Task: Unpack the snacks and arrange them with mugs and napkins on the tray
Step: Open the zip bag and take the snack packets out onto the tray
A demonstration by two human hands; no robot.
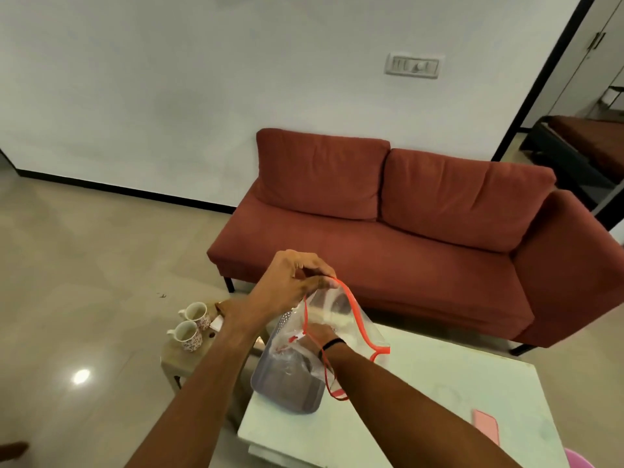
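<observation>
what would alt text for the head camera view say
A person's left hand holds open the red-edged rim of a clear plastic bag on a pale table, while the right hand reaches inside it. Two patterned mugs stand on a small stool to the left, and a red sofa sits behind against a white wall.

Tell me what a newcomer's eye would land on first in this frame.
The red sofa against the far wall dominates the view. In front of it, over the white table, the left hand pinches the red-trimmed rim of a clear bag while the right hand reaches inside. Left of the table, two floral mugs stand on a small stool.
</observation>
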